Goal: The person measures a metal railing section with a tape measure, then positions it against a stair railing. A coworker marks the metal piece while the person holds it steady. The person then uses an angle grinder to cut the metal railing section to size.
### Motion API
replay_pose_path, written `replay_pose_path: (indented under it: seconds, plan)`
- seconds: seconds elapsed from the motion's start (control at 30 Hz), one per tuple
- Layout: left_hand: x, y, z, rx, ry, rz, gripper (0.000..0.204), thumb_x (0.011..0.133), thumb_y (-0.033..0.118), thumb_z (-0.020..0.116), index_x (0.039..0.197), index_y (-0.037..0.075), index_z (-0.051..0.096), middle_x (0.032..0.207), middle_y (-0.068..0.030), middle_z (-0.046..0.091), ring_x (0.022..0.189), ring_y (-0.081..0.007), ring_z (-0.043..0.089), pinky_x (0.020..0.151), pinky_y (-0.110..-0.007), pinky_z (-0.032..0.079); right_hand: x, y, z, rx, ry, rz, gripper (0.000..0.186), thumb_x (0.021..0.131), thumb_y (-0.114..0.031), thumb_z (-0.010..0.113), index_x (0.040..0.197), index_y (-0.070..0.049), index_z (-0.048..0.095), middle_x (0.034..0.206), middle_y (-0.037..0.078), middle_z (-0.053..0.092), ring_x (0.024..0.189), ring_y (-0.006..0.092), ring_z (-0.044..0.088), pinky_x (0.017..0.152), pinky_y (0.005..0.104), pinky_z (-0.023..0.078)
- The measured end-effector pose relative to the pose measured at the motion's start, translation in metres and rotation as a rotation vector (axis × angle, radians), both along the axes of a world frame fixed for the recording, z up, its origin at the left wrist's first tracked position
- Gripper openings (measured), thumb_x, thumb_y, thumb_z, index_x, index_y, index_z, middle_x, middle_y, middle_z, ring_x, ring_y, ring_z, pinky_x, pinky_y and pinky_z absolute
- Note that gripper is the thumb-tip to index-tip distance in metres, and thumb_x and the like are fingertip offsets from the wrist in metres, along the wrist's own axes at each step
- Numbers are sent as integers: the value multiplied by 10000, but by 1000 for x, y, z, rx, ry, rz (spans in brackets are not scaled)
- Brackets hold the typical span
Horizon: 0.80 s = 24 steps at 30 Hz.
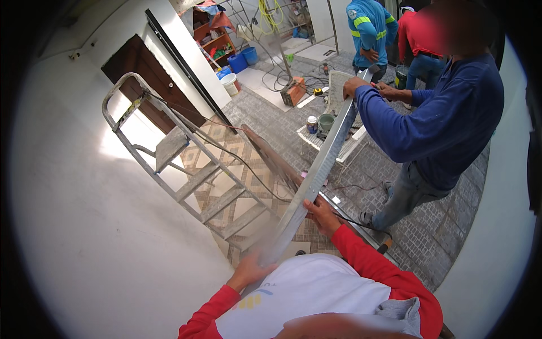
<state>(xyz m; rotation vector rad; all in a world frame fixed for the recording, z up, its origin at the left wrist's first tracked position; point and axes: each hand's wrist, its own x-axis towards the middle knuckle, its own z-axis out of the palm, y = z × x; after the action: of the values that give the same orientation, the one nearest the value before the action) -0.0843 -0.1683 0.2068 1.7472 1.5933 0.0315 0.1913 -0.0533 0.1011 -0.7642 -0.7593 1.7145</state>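
Patterned tile floor (252,166), white wall (73,175) at left; metal channel (305,199) slants from the wearer's waist up to a co-worker (446,107) in blue, who has a hand on its far part; left hand (248,272) holding the near end, right hand (323,217) gripping the edge farther up; white mesh chair (340,85) beyond, with a white-topped blue can (312,125) and grey-green tub (326,122), contents unreadable; white bucket (230,85) and blue bin (237,62) farther back, contents can't tell; orange shelf unit (217,42) holds mixed small items, some green.
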Motion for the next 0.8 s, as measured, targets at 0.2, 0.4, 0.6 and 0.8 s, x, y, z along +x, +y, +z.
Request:
replay_pose_path:
  seconds: [0.2, 0.4, 0.6, 0.8]
  plan:
    - [0, 0, -2, 18, 7, 4, 979, 815, 559, 785, 1480, -74, 444, 1333, -344, 601, 1222, -433, 625, 1028, -436, 498, 2, 0, 2, 4, 5, 11, 821, 931, -445, 742, 1523, -13, 372, 1492, 154, 455, 1349, 293, 483, 1058, 492, 473]
    - [-4, 1, -12, 95, 2, -21, 955, 815, 527, 800, 1474, -70, 451, 1323, -343, 605, 1218, -431, 626, 1023, -440, 499, 1, 0, 7, 18, -13, 15, 823, 925, -435, 751, 1509, 8, 378, 1471, 154, 471, 1316, 288, 511, 1045, 461, 490]
    - [-10, -1, -21, 129, 19, 6, 858, 803, 511, 802, 1403, -28, 510, 1253, -296, 639, 1136, -422, 645, 953, -443, 512, -1, 2, 7, 35, -14, 27, 792, 921, -413, 757, 1484, 22, 411, 1436, 157, 500, 1299, 279, 521, 1040, 450, 492]
    - [-11, 1, -24, 214, 9, 4, 828, 795, 510, 800, 1394, 9, 527, 1231, -269, 655, 1109, -415, 653, 929, -448, 518, -2, 5, 4, 7, -17, 18, 782, 918, -387, 763, 1481, 28, 414, 1432, 150, 504, 1295, 270, 518, 1045, 441, 482]
